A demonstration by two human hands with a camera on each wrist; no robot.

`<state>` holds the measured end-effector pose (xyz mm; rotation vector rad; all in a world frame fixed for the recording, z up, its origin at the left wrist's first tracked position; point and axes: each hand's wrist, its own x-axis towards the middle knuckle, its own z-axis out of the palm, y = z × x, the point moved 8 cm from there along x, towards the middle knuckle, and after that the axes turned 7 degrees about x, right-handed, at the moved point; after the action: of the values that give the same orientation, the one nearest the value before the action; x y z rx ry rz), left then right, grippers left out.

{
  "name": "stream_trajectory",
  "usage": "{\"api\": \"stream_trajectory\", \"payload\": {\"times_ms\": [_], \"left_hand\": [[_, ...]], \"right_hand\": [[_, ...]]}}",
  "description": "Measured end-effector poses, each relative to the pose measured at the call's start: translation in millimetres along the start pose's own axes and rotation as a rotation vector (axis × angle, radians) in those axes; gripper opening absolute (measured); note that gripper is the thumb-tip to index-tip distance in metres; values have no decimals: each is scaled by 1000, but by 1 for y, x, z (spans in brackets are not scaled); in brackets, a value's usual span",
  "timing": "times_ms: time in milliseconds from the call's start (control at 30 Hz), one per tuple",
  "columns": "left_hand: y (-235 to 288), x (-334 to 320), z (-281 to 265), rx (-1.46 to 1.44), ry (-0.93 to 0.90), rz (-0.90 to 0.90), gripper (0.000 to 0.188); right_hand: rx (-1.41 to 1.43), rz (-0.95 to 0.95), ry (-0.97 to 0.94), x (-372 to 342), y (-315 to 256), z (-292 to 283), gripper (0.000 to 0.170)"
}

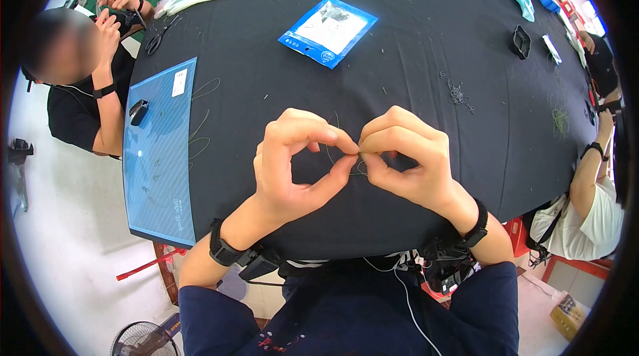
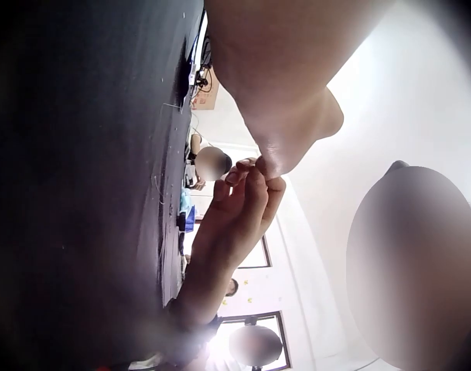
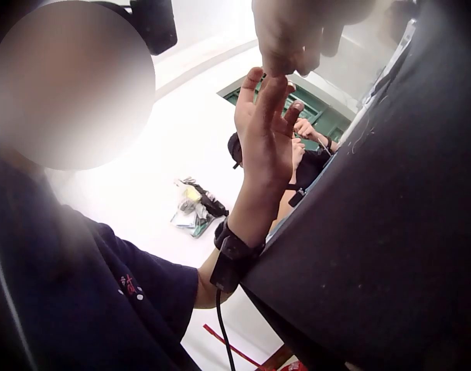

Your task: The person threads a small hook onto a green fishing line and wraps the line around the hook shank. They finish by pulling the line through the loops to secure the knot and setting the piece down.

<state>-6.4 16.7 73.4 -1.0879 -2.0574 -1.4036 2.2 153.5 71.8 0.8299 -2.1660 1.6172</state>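
Note:
Over the black tablecloth, the left hand [image 1: 286,166] and right hand [image 1: 416,159] meet at their fingertips. Each pinches a thin greenish thread [image 1: 331,156] between thumb and index finger, and loops of it hang around the fingertips. In the left wrist view the left hand [image 2: 286,85] is close to the camera, its fingertips against those of the right hand [image 2: 232,224]. From the right wrist view, the right hand [image 3: 301,31] is at the top and the left hand [image 3: 266,147] reaches up to it; the thread cannot be made out there.
A blue translucent mat [image 1: 160,163] with a black clip [image 1: 138,112] lies at left, thread loops beside it. Beyond the hands are a blue-and-white packet [image 1: 329,29], scissors [image 1: 158,37] and a dark thread tangle [image 1: 458,94]. A black tray [image 1: 521,43] stands at right. People sit at both sides.

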Motion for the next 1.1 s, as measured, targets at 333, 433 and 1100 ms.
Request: {"api": "stream_trajectory", "payload": {"times_ms": [333,433,1100], "left_hand": [[-3,0,5,-2,-66,-44,55],[-3,-1,6,-6,-65,-53,55],[-13,-4,7,-55,-49,-199,46]], "right_hand": [[-4,-10,-13,0,1,0,20],[-9,-18,-11,-1,1,0,20],[-90,-137,-32,-2,-5,6,19]]}}
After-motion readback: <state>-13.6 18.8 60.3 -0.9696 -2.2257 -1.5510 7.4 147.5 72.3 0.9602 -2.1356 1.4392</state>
